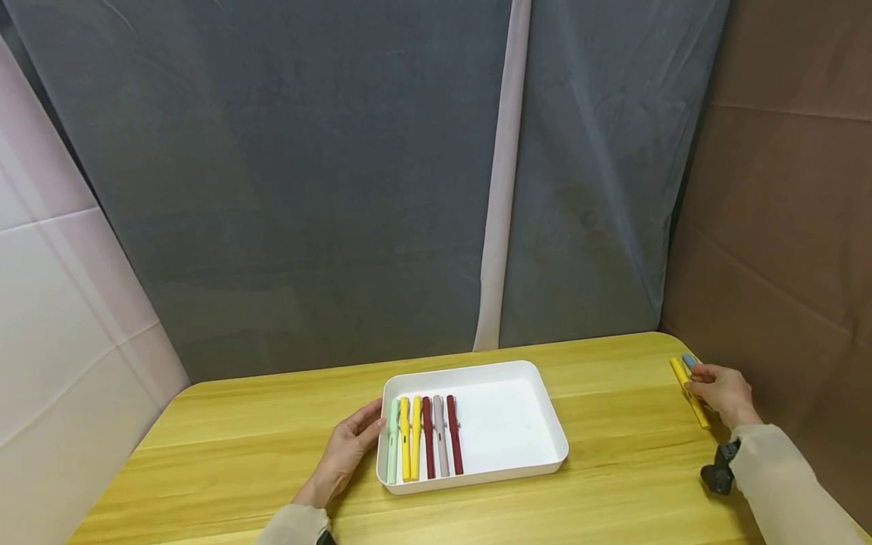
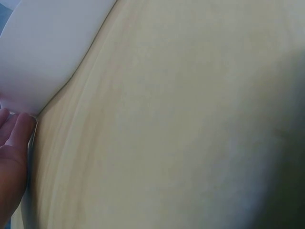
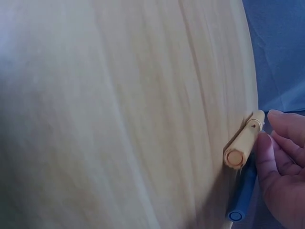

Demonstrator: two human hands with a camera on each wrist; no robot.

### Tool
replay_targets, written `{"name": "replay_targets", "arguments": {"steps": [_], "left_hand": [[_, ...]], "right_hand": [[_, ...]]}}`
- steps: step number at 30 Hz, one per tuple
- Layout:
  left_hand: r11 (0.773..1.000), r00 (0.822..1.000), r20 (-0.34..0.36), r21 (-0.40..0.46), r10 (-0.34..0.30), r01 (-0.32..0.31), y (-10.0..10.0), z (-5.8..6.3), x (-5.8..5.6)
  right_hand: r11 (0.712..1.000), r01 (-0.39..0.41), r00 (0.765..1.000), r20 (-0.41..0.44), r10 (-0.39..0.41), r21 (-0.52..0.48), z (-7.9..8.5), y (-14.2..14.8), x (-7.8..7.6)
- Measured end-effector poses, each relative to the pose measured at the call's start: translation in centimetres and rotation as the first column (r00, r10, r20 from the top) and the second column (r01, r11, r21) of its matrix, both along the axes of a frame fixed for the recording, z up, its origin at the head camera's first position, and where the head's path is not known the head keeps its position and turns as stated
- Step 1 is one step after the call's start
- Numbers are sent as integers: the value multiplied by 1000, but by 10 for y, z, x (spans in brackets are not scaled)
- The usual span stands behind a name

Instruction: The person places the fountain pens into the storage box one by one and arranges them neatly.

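A white tray (image 1: 500,424) lies on the table, with several capped pens side by side in its left part. Among them are a mint green pen (image 1: 393,446), yellow pens, dark red pens and a pale lilac pen (image 1: 441,443). My left hand (image 1: 349,446) rests against the tray's left side, its fingers touching the outer wall (image 2: 47,52). Far to the right, my right hand (image 1: 727,392) pinches a blue pen (image 3: 244,191) between thumb and fingers, which partly hide it. A yellow pen (image 3: 245,140) lies just left of it, close by the thumb.
The wood-patterned table (image 1: 613,446) has rounded far corners. A dark grey curtain (image 1: 341,189) hangs behind it, a brown cloth (image 1: 777,189) stands close on the right, and a white cloth (image 1: 61,303) hangs on the left.
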State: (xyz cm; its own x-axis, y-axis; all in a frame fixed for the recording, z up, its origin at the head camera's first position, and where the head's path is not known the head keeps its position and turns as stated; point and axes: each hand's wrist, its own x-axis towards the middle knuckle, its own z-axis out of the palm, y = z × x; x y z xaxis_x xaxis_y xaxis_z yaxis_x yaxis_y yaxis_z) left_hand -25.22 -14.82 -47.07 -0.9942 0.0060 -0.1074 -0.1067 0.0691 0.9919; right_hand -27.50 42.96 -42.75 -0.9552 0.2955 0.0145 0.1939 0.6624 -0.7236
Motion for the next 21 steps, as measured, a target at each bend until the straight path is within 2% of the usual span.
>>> {"name": "replay_targets", "arguments": {"steps": [10,21], "left_hand": [[1000,1000,-13,3,-5,5,-2,0,2],[1000,1000,-17,8,-5,5,-2,1,1]], "right_hand": [[997,61,998,-10,-61,50,-4,-11,2],[995,72,997,-33,-70,68,-7,-17,1]]}}
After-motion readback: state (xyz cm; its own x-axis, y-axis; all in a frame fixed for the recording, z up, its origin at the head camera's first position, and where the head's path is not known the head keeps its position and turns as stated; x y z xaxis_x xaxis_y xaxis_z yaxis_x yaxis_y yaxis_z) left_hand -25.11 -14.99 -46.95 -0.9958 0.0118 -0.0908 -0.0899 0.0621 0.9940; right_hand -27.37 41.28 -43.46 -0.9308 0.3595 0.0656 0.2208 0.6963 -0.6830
